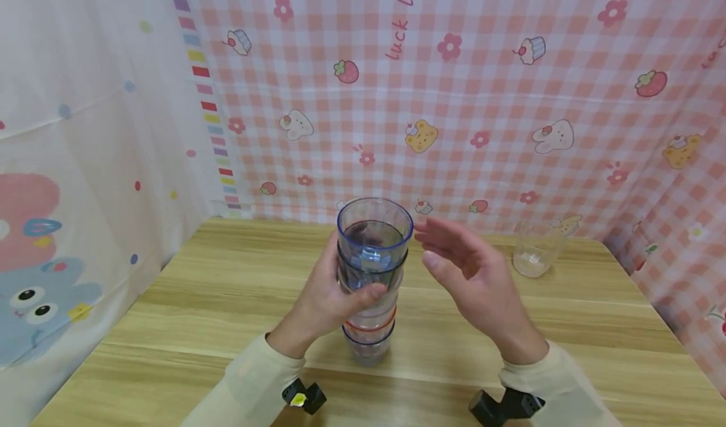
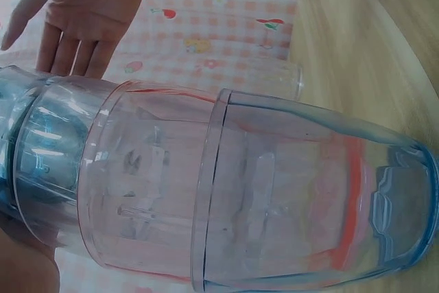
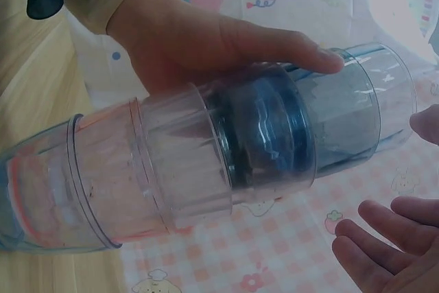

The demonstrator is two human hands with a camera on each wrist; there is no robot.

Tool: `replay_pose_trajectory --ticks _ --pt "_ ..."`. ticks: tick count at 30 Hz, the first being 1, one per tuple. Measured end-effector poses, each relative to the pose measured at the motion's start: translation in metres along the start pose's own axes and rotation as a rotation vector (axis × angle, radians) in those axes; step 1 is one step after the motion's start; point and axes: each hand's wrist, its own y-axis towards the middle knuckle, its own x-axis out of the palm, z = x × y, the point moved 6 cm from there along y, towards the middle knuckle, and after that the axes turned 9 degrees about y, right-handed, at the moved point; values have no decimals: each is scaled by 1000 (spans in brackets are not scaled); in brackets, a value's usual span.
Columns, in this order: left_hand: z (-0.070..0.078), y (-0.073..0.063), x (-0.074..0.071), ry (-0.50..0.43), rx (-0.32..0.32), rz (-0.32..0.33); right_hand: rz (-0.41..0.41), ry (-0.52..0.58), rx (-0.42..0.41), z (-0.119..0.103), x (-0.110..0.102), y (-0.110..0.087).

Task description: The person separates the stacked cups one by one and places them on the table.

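Note:
A tall stack of nested clear cups (image 1: 371, 317) rises over the front middle of the table, with blue, black and red rims showing. My left hand (image 1: 326, 295) grips the upper part of the stack, thumb across its near side. In the right wrist view the left thumb (image 3: 302, 49) lies along a bluish cup. My right hand (image 1: 476, 282) is just right of the top cup's blue rim (image 1: 375, 248), fingers extended and holding nothing. From these frames I cannot tell whether the stack's base touches the table.
A single clear cup (image 1: 531, 263) stands at the table's back right. The wooden table (image 1: 187, 326) meets a pink checked cloth (image 1: 363, 106) at the back and a white printed cloth (image 1: 113, 162) on the left.

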Motion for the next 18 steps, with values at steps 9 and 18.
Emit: replay_pose_trajectory --ticks 9,18 --pt "-4 -1 -1 6 -17 2 -7 14 -4 -3 13 5" --pt "-3 -4 -1 -5 -14 -10 -53 47 -35 -1 28 9"
